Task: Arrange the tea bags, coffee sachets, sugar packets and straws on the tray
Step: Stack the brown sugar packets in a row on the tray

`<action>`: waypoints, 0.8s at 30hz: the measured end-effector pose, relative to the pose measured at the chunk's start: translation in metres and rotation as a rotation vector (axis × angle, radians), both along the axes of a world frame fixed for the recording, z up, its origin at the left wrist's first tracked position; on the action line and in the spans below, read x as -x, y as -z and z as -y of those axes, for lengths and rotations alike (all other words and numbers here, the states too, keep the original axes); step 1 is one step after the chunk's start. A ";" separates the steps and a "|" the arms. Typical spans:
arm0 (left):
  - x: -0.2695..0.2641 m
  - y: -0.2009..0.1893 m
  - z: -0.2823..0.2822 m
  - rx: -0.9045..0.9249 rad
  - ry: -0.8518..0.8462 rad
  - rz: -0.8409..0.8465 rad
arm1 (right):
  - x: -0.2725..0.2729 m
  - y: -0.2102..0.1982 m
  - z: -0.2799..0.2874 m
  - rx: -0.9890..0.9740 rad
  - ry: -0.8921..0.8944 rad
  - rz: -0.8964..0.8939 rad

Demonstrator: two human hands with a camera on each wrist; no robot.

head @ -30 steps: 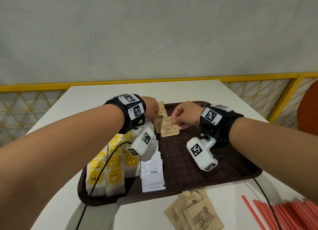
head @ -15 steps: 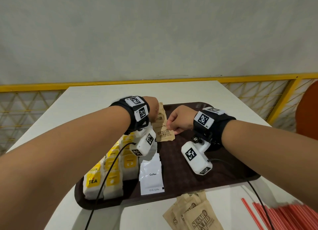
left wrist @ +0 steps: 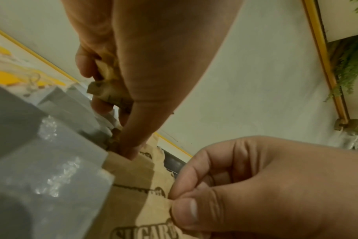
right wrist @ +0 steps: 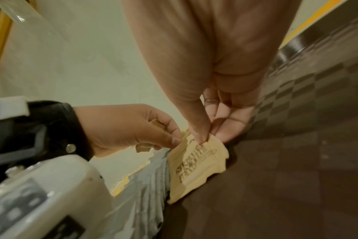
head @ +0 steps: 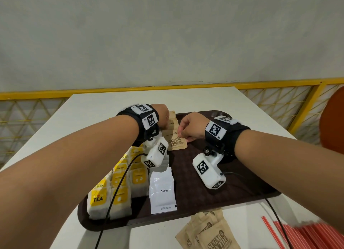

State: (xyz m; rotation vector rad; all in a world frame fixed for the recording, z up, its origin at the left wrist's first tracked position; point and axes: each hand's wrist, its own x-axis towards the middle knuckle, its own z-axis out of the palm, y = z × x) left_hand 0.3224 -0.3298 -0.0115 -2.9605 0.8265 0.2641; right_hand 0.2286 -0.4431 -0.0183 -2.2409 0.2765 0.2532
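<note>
At centre frame on the tray (head: 232, 196), the right hand (head: 191, 126) pinches the top edge of the sugar packet (head: 177, 144), which trails toward the lower frame; the left hand (head: 161, 116) just beside it pinches more packets.

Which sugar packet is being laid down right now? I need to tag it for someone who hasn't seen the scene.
On the brown tray, right of the white coffee sachets, runs a row of brown sugar packets. The one meant is the nearest sugar packet, its corner pinched by the right hand. It alone shows its whole printed face.
</note>
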 end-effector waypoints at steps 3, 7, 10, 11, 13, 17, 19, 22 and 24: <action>0.000 0.000 -0.002 0.026 -0.007 -0.028 | 0.000 0.002 -0.002 0.002 0.015 0.027; -0.001 0.001 -0.004 0.058 -0.015 -0.048 | 0.001 0.001 -0.004 -0.007 0.051 0.063; 0.001 0.002 -0.006 0.078 -0.029 -0.051 | 0.003 -0.001 -0.004 -0.032 0.076 0.030; 0.002 0.002 -0.007 0.087 -0.031 -0.050 | 0.004 -0.001 -0.002 -0.049 0.083 0.025; 0.003 0.002 -0.008 0.101 -0.030 -0.041 | 0.006 -0.001 0.001 -0.062 0.100 0.017; 0.007 -0.005 -0.012 0.171 -0.040 -0.040 | 0.010 -0.003 0.003 -0.079 0.106 -0.023; 0.010 -0.008 -0.014 0.160 -0.039 -0.094 | 0.011 -0.003 0.004 -0.106 0.102 -0.015; 0.013 -0.008 -0.014 0.130 -0.023 -0.139 | 0.013 0.000 0.003 -0.125 0.099 0.006; 0.015 -0.007 -0.013 0.109 -0.007 -0.119 | 0.013 0.001 0.003 -0.133 0.106 0.015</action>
